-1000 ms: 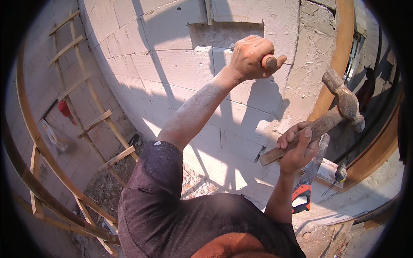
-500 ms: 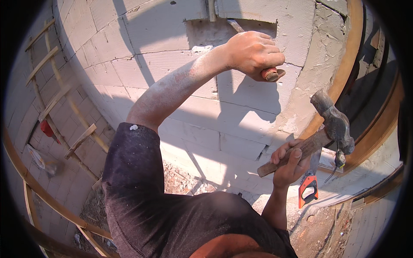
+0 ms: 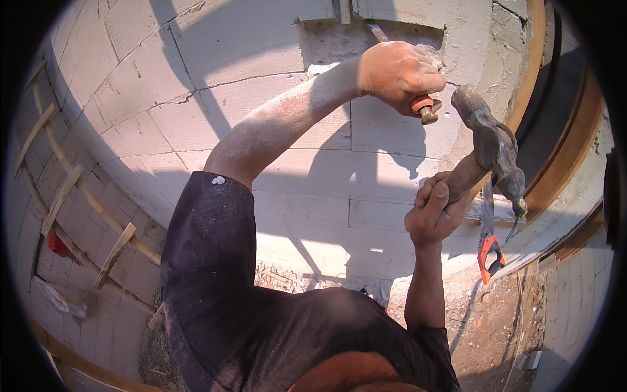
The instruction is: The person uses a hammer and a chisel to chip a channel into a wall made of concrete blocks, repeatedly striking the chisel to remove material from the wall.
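My left hand [image 3: 401, 75] is closed round the handle of a chisel [image 3: 424, 106], whose red and metal butt end sticks out below the fist. The chisel's blade shows above the hand, inside a rectangular recess [image 3: 326, 44] cut in the pale block wall [image 3: 261, 108]. My right hand [image 3: 436, 212] grips the wooden handle of a hammer [image 3: 494, 145]. Its heavy, worn metal head is raised to the right of the chisel's butt, a small gap apart from it. Inside the recess, the chisel's tip is hard to make out.
A handsaw [image 3: 490, 258] with an orange and black grip stands below the wooden window frame [image 3: 568, 153] on the right. Left is a rough wooden ladder [image 3: 85, 189], with a red object [image 3: 57, 244] beside it. Rubble [image 3: 281, 277] lies along the wall's foot.
The hammer has risen, and its head is nearer the chisel's butt. My right hand has slid or shifted up with it. The chisel has tilted so that its metal end cap shows.
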Demonstrator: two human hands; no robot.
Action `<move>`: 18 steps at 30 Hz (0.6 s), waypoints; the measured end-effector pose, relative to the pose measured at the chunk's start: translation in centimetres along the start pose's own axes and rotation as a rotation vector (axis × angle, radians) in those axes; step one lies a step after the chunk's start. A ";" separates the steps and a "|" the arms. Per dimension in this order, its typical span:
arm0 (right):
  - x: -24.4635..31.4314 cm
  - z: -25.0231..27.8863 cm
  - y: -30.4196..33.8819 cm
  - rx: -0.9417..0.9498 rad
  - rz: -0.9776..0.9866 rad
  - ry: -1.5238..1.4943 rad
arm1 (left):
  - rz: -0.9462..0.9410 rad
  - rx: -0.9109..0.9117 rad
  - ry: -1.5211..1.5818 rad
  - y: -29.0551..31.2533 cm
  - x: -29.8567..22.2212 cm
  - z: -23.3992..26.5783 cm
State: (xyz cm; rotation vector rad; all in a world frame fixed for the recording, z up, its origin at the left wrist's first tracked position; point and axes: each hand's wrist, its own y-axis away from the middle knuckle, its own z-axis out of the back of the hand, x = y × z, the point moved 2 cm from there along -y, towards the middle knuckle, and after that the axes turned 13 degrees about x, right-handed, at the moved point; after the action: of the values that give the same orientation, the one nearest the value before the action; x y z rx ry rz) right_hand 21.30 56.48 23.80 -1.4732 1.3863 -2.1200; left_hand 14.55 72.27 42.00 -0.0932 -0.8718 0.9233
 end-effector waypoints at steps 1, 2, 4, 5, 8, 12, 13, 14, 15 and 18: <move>-0.6 -0.5 0.7 -0.117 0.212 0.010 | -0.010 -0.002 -0.049 0.2 0.3 0.7; -0.8 -0.7 1.6 -0.227 0.400 0.024 | 0.025 -0.031 -0.038 0.6 0.3 1.3; -1.0 -1.2 1.6 -0.201 0.355 0.022 | 0.012 -0.071 -0.025 0.4 0.6 1.4; -1.1 -1.4 1.8 -0.173 0.292 0.001 | 0.015 -0.091 -0.006 0.5 0.7 1.3; -1.8 -1.0 2.1 -0.098 0.198 0.051 | -0.002 -0.123 -0.012 0.2 0.5 1.6; -0.2 -1.3 3.9 -0.152 0.219 -0.105 | -0.049 -0.122 -0.028 0.7 0.3 1.0; 0.0 -1.4 4.0 -0.171 0.221 -0.081 | -0.093 -0.090 -0.031 0.6 0.0 0.9; 0.0 -1.4 4.0 -0.171 0.219 -0.085 | -0.118 -0.076 -0.039 0.4 -0.3 0.8; -0.1 -1.1 3.9 -0.178 0.203 -0.057 | -0.117 -0.073 -0.039 0.1 -0.1 1.1; -0.5 -0.8 4.3 -0.191 0.140 -0.067 | -0.120 0.037 -0.037 -0.3 1.0 0.8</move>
State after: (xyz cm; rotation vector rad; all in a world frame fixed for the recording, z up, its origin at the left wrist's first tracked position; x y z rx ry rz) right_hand 19.52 54.87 20.09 -1.4511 1.6531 -1.8817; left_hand 14.54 72.59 43.27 0.0079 -0.8845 0.8311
